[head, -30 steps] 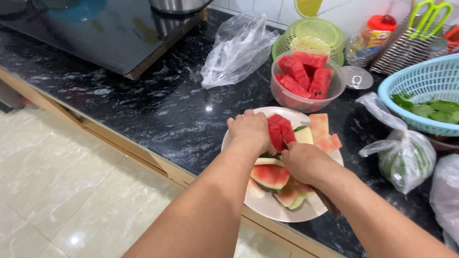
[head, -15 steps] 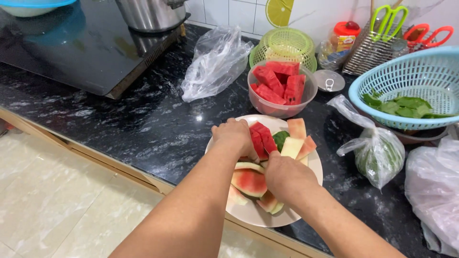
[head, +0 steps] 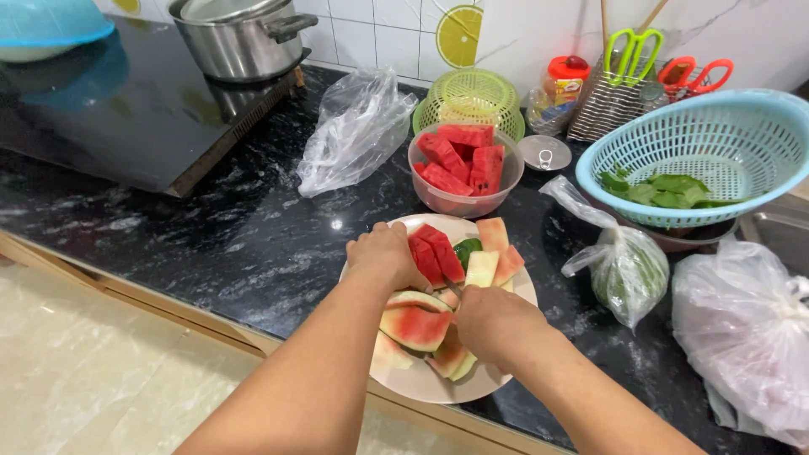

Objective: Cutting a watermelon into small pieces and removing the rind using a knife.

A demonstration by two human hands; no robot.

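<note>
Red watermelon chunk [head: 436, 253] held by left hand [head: 386, 255] over plate [head: 421, 383].

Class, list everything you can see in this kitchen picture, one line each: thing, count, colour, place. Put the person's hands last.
Plate: one, white, counter edge.
Watermelon piece: one, red, on plate.
Rind scraps: several, green-white, on plate.
Bowl of watermelon chunks: one, clear, behind plate.
Colander: one, light blue, right, holding green leaves.
Small basket: one, green, by wall.
Plastic bags: four, clear or white, two left-centre, two right.
Pot: one, steel, on black cooktop.
Scissors: two, green and orange, in rack.
Left hand: holding watermelon piece.
Right hand: closed, over plate.
</note>
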